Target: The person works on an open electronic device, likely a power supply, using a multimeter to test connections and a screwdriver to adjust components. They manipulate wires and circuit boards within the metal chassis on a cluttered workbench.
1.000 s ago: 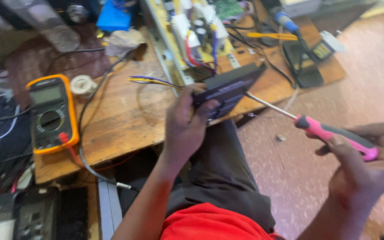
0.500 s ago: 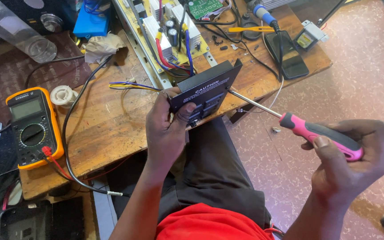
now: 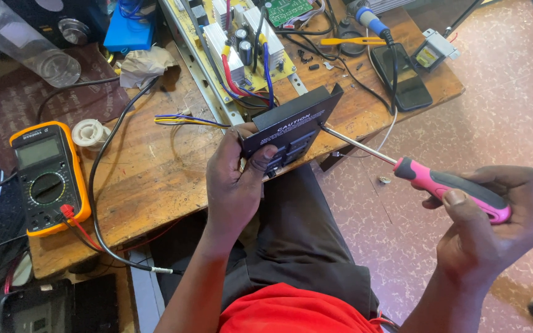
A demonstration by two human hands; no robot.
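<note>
Over the wooden workbench (image 3: pixel 155 179) edge, beside the yellow multimeter (image 3: pixel 47 179), our left hand (image 3: pixel 232 185) grips the black panel (image 3: pixel 291 126) with thumb pressed on its face, while our right hand (image 3: pixel 495 228) closes around the pink-handled screwdriver (image 3: pixel 445 185), its tip touching the panel.

One screwdriver (image 3: pixel 439 182), one black panel (image 3: pixel 291 126), one multimeter (image 3: pixel 47 179), one phone (image 3: pixel 407 83).

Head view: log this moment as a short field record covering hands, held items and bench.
left hand: grips black panel, thumb on its face
right hand: holds pink-handled screwdriver
screwdriver tip: at the panel's right edge
bench: wooden, worn
on bench: orange multimeter, circuit board, black phone, soldering iron
floor: reddish speckled
</note>
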